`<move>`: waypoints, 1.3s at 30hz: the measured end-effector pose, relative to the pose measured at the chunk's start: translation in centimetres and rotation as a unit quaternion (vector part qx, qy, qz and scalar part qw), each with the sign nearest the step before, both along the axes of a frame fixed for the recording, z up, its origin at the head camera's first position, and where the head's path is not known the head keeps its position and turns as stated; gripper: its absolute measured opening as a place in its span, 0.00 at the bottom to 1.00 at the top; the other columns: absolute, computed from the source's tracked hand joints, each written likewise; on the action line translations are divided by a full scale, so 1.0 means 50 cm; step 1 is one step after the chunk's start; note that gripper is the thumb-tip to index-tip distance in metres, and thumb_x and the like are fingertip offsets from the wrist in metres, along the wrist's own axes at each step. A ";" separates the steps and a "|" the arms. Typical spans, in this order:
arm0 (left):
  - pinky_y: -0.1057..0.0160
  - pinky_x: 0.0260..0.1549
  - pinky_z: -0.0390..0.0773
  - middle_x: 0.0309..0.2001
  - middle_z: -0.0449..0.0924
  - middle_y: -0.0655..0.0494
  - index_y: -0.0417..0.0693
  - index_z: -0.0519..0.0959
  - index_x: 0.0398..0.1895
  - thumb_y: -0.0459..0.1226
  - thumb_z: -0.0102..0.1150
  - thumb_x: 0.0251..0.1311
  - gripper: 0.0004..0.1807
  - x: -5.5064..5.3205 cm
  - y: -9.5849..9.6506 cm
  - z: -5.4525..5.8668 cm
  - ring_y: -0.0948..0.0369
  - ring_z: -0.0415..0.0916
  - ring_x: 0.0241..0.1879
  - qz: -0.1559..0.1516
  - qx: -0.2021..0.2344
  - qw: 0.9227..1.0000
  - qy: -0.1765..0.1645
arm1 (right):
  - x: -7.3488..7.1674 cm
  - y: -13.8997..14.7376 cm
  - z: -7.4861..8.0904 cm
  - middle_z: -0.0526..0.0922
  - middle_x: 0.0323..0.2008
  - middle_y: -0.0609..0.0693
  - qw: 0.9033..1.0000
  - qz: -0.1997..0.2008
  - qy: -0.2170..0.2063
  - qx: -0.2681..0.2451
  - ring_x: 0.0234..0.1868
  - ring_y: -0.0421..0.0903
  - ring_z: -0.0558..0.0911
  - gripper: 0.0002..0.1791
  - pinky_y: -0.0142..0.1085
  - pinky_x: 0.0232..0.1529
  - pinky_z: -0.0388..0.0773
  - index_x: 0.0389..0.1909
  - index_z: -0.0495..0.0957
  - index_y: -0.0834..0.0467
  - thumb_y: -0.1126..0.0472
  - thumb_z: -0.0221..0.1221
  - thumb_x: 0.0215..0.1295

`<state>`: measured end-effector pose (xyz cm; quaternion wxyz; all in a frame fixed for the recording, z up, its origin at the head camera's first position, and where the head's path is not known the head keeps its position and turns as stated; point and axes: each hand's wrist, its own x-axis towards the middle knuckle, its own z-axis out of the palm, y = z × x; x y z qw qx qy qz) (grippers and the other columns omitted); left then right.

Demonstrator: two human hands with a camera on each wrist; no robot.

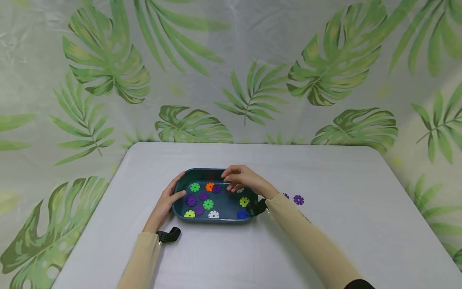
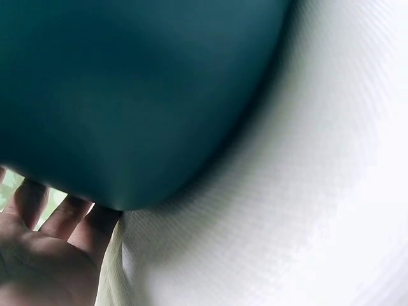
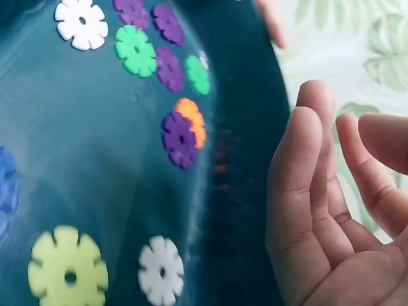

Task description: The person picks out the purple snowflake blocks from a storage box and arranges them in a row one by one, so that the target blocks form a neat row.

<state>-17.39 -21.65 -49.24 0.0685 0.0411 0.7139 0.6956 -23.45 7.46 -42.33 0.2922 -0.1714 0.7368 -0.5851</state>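
Note:
A dark teal plastic tray (image 1: 231, 220) with rounded corners sits on the table, holding several flower-shaped notched discs in purple, green, yellow, white, blue and orange. My left hand (image 1: 167, 202) grips the tray's left end, thumb over the rim and fingers along the outside. In the left wrist view the tray's outer wall (image 2: 127, 95) hides the discs. Over the tray's back right part is my right hand (image 1: 249, 179), fingers loosely bent and holding nothing. Below it, the right wrist view shows a yellow disc (image 3: 69, 268) and a white disc (image 3: 161, 271), with a purple disc (image 3: 180, 140) overlapping an orange one.
To the right of the tray a purple disc (image 1: 298, 199) lies on the white tablecloth (image 1: 346, 224), with another partly hidden behind the right forearm. A leaf-patterned curtain (image 1: 252, 80) hangs behind the table. Each wrist wears a black camera.

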 end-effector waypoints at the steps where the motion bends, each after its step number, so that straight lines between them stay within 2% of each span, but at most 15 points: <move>1: 0.49 0.68 0.43 0.75 0.44 0.57 0.58 0.55 0.75 0.32 0.50 0.68 0.34 0.000 0.000 0.000 0.55 0.39 0.73 0.000 0.001 1.000 0.000 | -0.001 -0.009 -0.003 0.73 0.52 0.71 1.000 0.002 -0.003 0.005 0.35 0.53 0.82 0.18 0.46 0.42 0.80 0.55 0.70 0.72 0.64 0.51 0.71; 6: 0.49 0.68 0.43 0.75 0.44 0.56 0.58 0.55 0.75 0.32 0.50 0.68 0.34 -0.001 0.000 -0.002 0.55 0.39 0.73 -0.001 0.002 1.000 -0.002 | -0.006 -0.043 -0.021 0.76 0.53 0.65 0.999 -0.002 -0.013 0.034 0.33 0.48 0.82 0.16 0.44 0.41 0.80 0.54 0.73 0.70 0.65 0.48 0.72; 10: 0.49 0.68 0.43 0.75 0.45 0.58 0.59 0.55 0.75 0.32 0.51 0.68 0.34 -0.001 -0.001 -0.001 0.56 0.40 0.73 0.002 -0.001 1.000 -0.003 | -0.010 -0.060 -0.037 0.77 0.53 0.61 0.998 -0.014 -0.031 0.052 0.34 0.49 0.82 0.14 0.41 0.40 0.81 0.53 0.75 0.67 0.68 0.48 0.71; 19: 0.49 0.68 0.43 0.75 0.45 0.57 0.58 0.55 0.75 0.32 0.50 0.68 0.34 0.000 0.000 0.001 0.56 0.39 0.73 -0.001 -0.006 1.000 0.004 | -0.013 -0.085 -0.062 0.77 0.48 0.62 0.997 -0.014 -0.050 0.054 0.38 0.53 0.82 0.16 0.41 0.44 0.80 0.54 0.72 0.72 0.73 0.48 0.67; 25: 0.49 0.68 0.42 0.75 0.46 0.57 0.58 0.55 0.75 0.32 0.50 0.68 0.34 -0.002 0.000 -0.004 0.57 0.39 0.73 0.001 -0.006 1.000 0.006 | -0.003 -0.090 -0.058 0.77 0.45 0.62 0.997 -0.007 -0.049 0.061 0.35 0.54 0.83 0.15 0.41 0.41 0.81 0.52 0.72 0.73 0.75 0.47 0.67; 32: 0.49 0.68 0.40 0.75 0.46 0.56 0.55 0.55 0.75 0.31 0.50 0.68 0.34 -0.003 0.002 -0.003 0.56 0.38 0.73 0.004 -0.001 1.000 0.004 | 0.001 -0.086 -0.052 0.77 0.33 0.57 0.996 -0.005 -0.032 0.085 0.21 0.42 0.78 0.11 0.32 0.27 0.79 0.47 0.74 0.70 0.73 0.51 0.66; 35: 0.48 0.68 0.39 0.75 0.45 0.53 0.53 0.54 0.75 0.30 0.50 0.68 0.34 0.001 0.004 0.009 0.54 0.37 0.73 0.001 0.006 1.000 0.000 | 0.003 -0.076 -0.040 0.75 0.28 0.55 0.997 0.003 -0.021 0.073 0.20 0.43 0.76 0.12 0.31 0.25 0.77 0.49 0.74 0.69 0.72 0.51 0.67; 39: 0.47 0.68 0.39 0.75 0.43 0.50 0.48 0.52 0.75 0.29 0.49 0.68 0.34 0.011 0.008 0.035 0.52 0.36 0.73 -0.004 0.007 1.000 -0.001 | 0.004 -0.057 -0.019 0.75 0.25 0.54 0.999 0.014 -0.009 0.052 0.22 0.48 0.78 0.12 0.36 0.28 0.78 0.49 0.75 0.69 0.71 0.50 0.67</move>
